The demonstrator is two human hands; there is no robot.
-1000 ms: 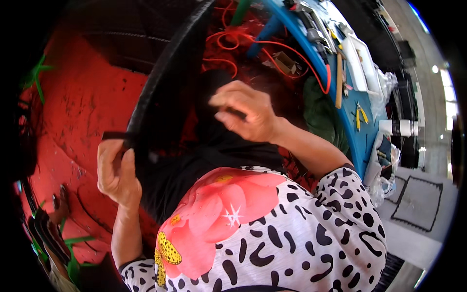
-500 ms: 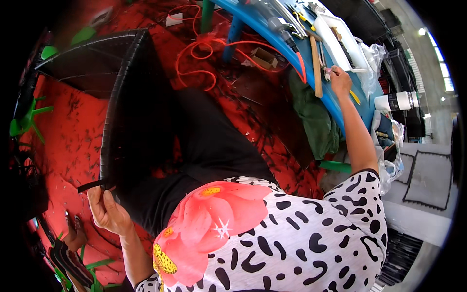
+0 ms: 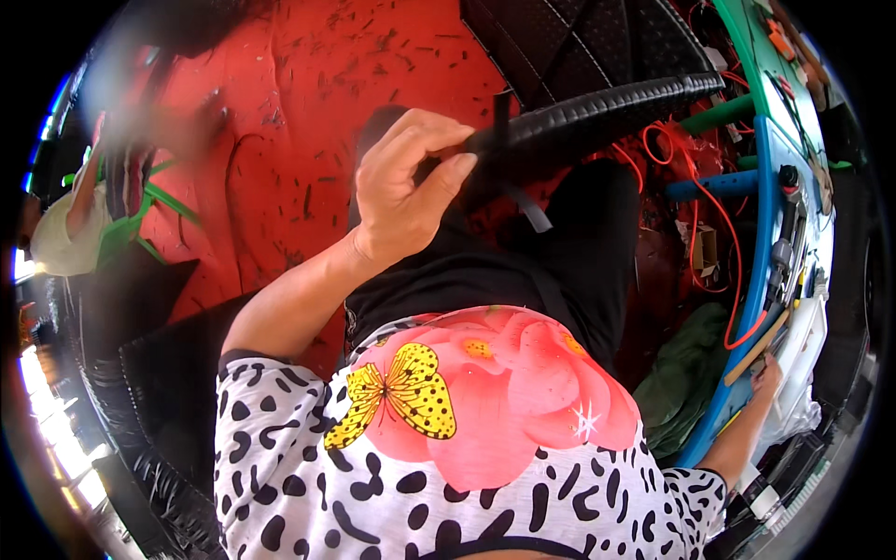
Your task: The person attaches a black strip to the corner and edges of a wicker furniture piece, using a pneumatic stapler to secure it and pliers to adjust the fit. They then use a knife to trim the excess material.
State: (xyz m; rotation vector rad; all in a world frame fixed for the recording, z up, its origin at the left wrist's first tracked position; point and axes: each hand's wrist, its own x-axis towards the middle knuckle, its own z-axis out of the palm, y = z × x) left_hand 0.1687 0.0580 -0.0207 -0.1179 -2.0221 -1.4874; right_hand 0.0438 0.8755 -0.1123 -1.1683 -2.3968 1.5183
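Observation:
A large black woven-looking piece (image 3: 579,42) stands before my lap, its curved edge wrapped in a black strip (image 3: 616,105). My left hand (image 3: 411,182) is closed, thumb and fingers pinching the strip at the near end of that edge. A short strip end (image 3: 501,117) sticks up there, and a loose dark tail (image 3: 532,210) hangs below. At far right my right hand (image 3: 767,378) is on the blue table (image 3: 717,420), beside a wooden handle (image 3: 758,347). Its fingers look drawn together; what they hold is too small to make out.
An orange-red hose (image 3: 735,271) loops from the table to the red floor (image 3: 308,84), which is strewn with black scraps. A dark green cloth (image 3: 686,373) hangs by the table. A small cardboard box (image 3: 705,250) lies below. Another person's legs (image 3: 131,177) and a green stool (image 3: 121,229) are at left.
My view has swung left, so the table now lies at the far right edge. My left hand still pinches the strip at the edge's end. My right hand stays at the table.

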